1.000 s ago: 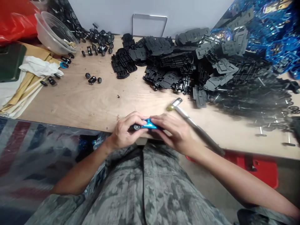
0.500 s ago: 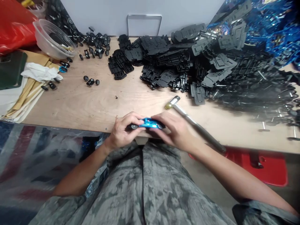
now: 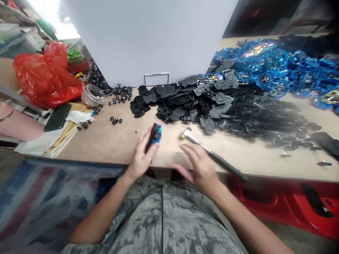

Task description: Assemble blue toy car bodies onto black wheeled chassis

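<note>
A small blue toy car (image 3: 156,134) with a black underside and wheel is gripped in my left hand (image 3: 141,155), tilted up on end near the table's front edge. My fingers cover its lower part. To its right, my right hand (image 3: 200,164) holds nothing; its fingers are apart, with the thumb stretched toward the left. Just beyond that hand lies a hammer (image 3: 209,150) with a yellowish striking face, its dark handle reaching over the table edge.
Black chassis plates (image 3: 182,102) are heaped across the table's back. Shiny blue car bodies (image 3: 280,70) pile up at the right, near loose wheel axles (image 3: 288,137). Small wheel sets (image 3: 116,121), a clear plastic bowl (image 3: 92,95) and a red bag (image 3: 47,79) are on the left.
My right hand has let go of the toy car and moved away to the right. My left hand has turned the car from lying lengthwise to standing on end. The view has tilted upward.
</note>
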`<state>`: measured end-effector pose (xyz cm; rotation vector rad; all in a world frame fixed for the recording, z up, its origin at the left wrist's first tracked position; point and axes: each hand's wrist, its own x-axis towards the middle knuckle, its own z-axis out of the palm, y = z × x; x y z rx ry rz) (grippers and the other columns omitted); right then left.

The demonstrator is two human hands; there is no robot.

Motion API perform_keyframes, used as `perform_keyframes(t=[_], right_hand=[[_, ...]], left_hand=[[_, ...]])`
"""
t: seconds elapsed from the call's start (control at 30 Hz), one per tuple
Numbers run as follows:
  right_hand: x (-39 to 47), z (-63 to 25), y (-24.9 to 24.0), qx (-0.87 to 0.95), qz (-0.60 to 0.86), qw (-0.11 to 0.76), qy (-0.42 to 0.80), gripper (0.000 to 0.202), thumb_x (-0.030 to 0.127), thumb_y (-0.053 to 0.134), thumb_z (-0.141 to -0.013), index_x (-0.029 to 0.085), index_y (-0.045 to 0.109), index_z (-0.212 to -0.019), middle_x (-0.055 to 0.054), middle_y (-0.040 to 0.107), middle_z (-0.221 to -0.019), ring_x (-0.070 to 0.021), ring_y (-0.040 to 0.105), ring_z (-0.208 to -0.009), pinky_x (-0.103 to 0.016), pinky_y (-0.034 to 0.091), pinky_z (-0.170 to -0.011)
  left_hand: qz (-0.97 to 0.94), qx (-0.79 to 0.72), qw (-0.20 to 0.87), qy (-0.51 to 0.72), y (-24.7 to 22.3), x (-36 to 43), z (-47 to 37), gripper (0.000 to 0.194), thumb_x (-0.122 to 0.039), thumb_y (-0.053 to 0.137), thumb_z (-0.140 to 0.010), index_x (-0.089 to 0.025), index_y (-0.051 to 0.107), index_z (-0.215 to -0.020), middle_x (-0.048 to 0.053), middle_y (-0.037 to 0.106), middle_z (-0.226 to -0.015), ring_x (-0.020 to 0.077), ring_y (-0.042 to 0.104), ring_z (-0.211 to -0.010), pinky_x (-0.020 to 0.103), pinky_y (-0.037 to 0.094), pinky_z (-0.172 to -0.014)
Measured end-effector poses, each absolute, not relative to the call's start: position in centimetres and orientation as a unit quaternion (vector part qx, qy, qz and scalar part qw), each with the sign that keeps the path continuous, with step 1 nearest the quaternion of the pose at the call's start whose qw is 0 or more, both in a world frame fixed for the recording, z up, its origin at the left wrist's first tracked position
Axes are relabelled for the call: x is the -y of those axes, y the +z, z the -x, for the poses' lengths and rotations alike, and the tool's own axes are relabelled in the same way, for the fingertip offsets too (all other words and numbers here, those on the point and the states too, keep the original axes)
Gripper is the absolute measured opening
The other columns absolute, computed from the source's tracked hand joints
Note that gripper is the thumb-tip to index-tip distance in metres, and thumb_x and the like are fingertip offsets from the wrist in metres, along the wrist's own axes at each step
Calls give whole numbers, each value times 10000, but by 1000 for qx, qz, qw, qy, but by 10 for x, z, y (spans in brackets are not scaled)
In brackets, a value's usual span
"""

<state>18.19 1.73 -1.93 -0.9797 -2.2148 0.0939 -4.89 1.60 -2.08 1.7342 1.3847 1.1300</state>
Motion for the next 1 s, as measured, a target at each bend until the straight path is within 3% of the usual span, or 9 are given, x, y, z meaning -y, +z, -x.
perform_keyframes(t=[0.17,0.3,0.4,0.47,0.6,0.7,0.77,0.9,1.0], right_hand=[[-5,-257,-20,812,568,78,-105,309,392,516,-1018,115,653,-1022,-184,655,-941,-329,574,-892,-421,465,-730],[-2,-269,-21,798,594,-10,-106,272,233,407,-1030,117,640,-950,-173,660,-900,-286,583,-808,-356,386,-656],[6,-274,-21,778,624,41,-50,270,290,422,-1042,128,637,-1019,-137,694,-865,-238,612,-671,-319,360,-555],[17,-278,-22,782,609,129,32,266,344,460,-1045,151,634,-1105,-107,732,-880,-222,656,-642,-304,429,-547],[41,-275,-23,799,484,285,215,252,303,515,-1036,191,646,-1220,-88,788,-1010,-217,771,-814,-296,612,-710],[54,-261,-27,787,452,356,221,341,228,550,-1013,205,634,-1343,-113,774,-1191,-243,781,-1019,-324,650,-873],[58,-253,-32,781,452,373,217,425,202,556,-1005,206,592,-1428,-121,738,-1290,-256,763,-1101,-340,650,-933],[61,-249,-41,776,466,348,244,470,179,546,-1008,219,557,-1476,-95,736,-1292,-241,786,-1030,-317,666,-897],[62,-249,-40,764,470,385,219,511,156,562,-999,214,524,-1505,-103,675,-1389,-260,733,-1166,-345,622,-1012]], left_hand=[[-834,-483,182,197,-12,-26,74,547,-392,615,-968,-248,538,-1490,141,601,-1352,301,611,-1224,475,490,-1044],[-873,-454,112,134,-15,-32,68,551,-449,654,-939,-232,586,-1441,165,614,-1356,334,594,-1225,515,473,-1021],[-874,-456,99,139,-17,-35,66,515,-489,602,-965,-214,623,-1400,159,628,-1339,312,632,-1150,491,495,-981],[-868,-455,113,164,-16,-35,66,490,-487,607,-962,-195,651,-1352,147,664,-1289,294,659,-1106,460,516,-958],[-853,-453,142,218,-16,-37,67,510,-499,714,-881,-179,663,-1275,135,720,-1214,294,684,-1098,442,531,-962],[-846,-462,144,223,-17,-38,66,530,-535,743,-847,-186,660,-1236,130,731,-1195,302,693,-1093,440,531,-960],[-843,-467,145,223,-17,-38,66,544,-542,753,-835,-183,654,-1233,131,733,-1189,303,695,-1088,438,534,-951],[-843,-470,147,217,-18,-38,66,554,-512,768,-826,-172,648,-1248,137,737,-1185,303,698,-1078,440,537,-943],[-843,-468,154,215,-17,-38,67,554,-516,766,-829,-173,648,-1247,134,734,-1198,301,697,-1091,437,536,-955]])
